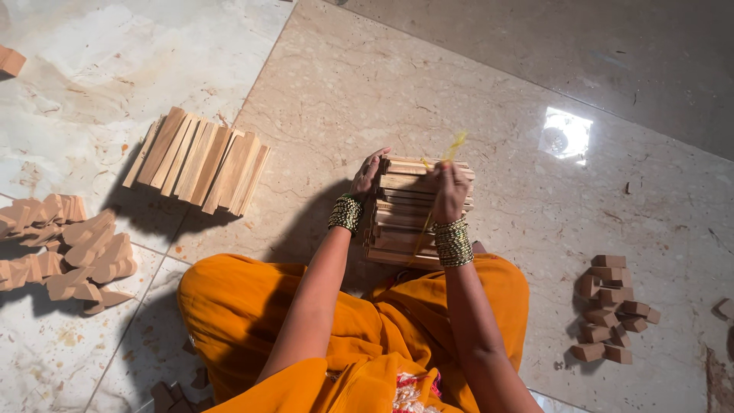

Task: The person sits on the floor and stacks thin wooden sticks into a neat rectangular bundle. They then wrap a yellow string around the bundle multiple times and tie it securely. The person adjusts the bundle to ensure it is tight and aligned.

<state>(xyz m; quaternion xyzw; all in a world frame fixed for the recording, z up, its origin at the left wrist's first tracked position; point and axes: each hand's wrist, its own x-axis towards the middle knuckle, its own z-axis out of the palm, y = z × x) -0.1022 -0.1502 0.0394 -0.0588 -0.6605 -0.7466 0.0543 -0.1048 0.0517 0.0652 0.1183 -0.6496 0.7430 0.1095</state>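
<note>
Polished marble floor (359, 99), beige and white slabs, strong light from above; I am seated on it in orange cloth (252, 321).

Nearest: the bundle of flat wooden slats (405, 222) stands on the floor directly in front of my knees, between both hands. Slats pale tan, roughly equal in length, stacked in layers with edges mostly flush; a few ends at the top sit slightly uneven.

My left hand (367, 174) is pressed flat against the bundle's left side, fingers curled over its upper edge, steadying it. My right hand (451, 191) rests on top of the bundle, closed around a thin yellow string (456, 144). One end rises loose beyond my fingers; another length runs down the front face of the bundle toward my wrist.

Progress, judged: slats are gathered and squared; string appears partly around the stack. Whether a knot exists I cannot tell, as my hand hides that spot. Tying looks unfinished.

Farther, left of my left hand: a second bundle of slats (200, 160) lying on the floor, well apart. Beyond it, a heap of shaped wooden pieces (73, 256). Right of my right hand, well apart: a small pile of wooden blocks (610, 310).
</note>
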